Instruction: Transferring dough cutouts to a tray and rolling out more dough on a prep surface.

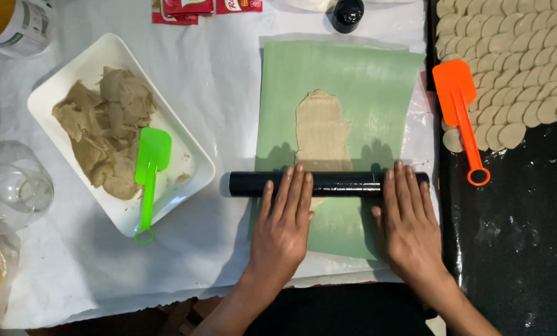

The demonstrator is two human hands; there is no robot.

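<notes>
A black rolling pin [340,184] lies across a green sheet [365,81] over the near end of a flattened strip of beige dough [320,127]. My left hand [284,214] rests flat with its fingers on the pin's left half. My right hand [408,214] lies flat with its fingertips on the pin's right end. Both palms press down; neither hand grips anything.
A white rectangular tray [185,146] at left holds a heap of dough [104,124] and a green spatula [149,174]. An orange spatula [462,118] lies at right on a black surface beside rows of round dough discs [515,56]. A glass jar [17,186] stands at far left.
</notes>
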